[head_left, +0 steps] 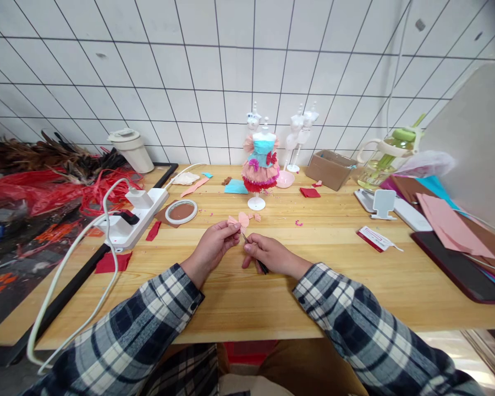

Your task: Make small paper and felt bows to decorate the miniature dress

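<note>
Pink paper petals (240,220): pinched at fingertips of left hand (211,248), held just above surface (338,275), near centre. Right hand (272,256): closed on slim dark tool (253,252), metal tip meeting petal cluster; whether tweezers or small scissors, cannot tell. Both hands close together, plaid sleeves resting at near edge.

Step, judged: shaping or joining small petals into trimming. Next move, judged: calls for steady pinch and fine tip control; piece small and flimsy.

Just beyond: pink scraps (256,216); dressed mannequin (260,165), blue bodice, pink and red skirt, upright on white stand. Far right of it: bare white mannequins (301,132), pink bowl (284,179), cardboard box (330,169), red felt piece (310,192).

Left: tape roll (181,212), white power strip (134,217) with cable, red scraps, white lidded cup (131,149), feathers and red raffia beyond edge.

Right: white phone stand (383,203), red-and-white packet (373,238), glass jug (385,157), coloured sheets (454,220), dark tablet (457,267).

Surface: pale wood. Room: white tiled wall (214,71) behind.
</note>
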The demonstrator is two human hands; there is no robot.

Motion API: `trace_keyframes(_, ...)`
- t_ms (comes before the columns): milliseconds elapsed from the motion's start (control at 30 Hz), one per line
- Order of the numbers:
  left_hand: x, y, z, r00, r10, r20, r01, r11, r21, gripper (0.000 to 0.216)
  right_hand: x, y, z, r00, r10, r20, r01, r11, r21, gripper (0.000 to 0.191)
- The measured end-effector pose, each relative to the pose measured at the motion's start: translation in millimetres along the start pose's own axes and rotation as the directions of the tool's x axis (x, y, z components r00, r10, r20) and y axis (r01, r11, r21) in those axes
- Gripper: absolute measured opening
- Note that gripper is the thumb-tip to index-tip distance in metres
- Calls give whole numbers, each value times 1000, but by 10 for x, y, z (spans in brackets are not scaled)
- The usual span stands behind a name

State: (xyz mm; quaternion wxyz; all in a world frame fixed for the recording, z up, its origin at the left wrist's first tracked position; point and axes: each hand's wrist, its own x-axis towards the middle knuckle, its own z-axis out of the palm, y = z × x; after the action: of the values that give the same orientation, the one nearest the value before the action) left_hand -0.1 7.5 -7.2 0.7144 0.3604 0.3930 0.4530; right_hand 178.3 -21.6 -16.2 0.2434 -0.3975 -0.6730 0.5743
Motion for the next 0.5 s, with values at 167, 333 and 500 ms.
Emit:
trace_keyframes(167,-4,5,14,1000,7,9,-7,1000,7,21,2,16,-2,1000,-20,4,20,1000,3,26)
trace_keyframes(333,-8,6,23,1000,4,16,-5,1000,15,22,5,1,2,1000,-24,10,24,999,21,25)
trace_keyframes(500,-11,9,28,1000,2,8,-2,1000,11,22,3,-7,-2,999,-26,18,26,999,20,25)
